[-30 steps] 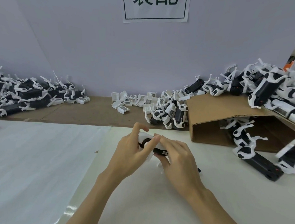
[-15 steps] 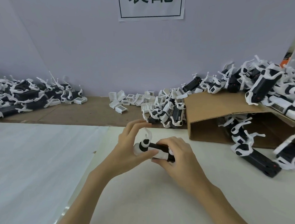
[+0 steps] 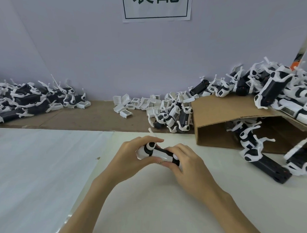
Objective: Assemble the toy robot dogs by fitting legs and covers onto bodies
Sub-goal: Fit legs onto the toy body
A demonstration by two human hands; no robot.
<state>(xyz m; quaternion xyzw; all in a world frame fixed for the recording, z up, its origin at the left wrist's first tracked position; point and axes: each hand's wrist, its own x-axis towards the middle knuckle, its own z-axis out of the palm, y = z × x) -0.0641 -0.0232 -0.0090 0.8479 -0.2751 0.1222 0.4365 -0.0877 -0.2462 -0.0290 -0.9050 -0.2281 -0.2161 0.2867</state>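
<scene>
**Both hands on one toy dog body, mid-worktop**

I have both hands closed around a single toy dog body (image 3: pixel 156 154), held just above the white worktop (image 3: pixel 163 204) near its middle. My left hand (image 3: pixel 130 155) grips the white end, fingers curled over the top and thumb along the near side, with a round white-and-black joint showing between them. My right hand (image 3: pixel 187 163) pinches the other end, fingertips on the top edge and thumb beneath.

Beyond the hands, a scatter of loose white covers (image 3: pixel 141 105) lies on the brown strip by the wall. Just right of them, a few dogs (image 3: pixel 173 119) lie against an open cardboard box (image 3: pixel 220 108), which has more dogs heaped on top (image 3: pixel 273 86) and spilling from its mouth (image 3: pixel 253 143). Far left sits another pile of dogs (image 3: pixel 27 98). A clear plastic sheet (image 3: pixel 32 172) covers the worktop's left part. A paper sign (image 3: pixel 156 7) hangs on the wall above.
</scene>
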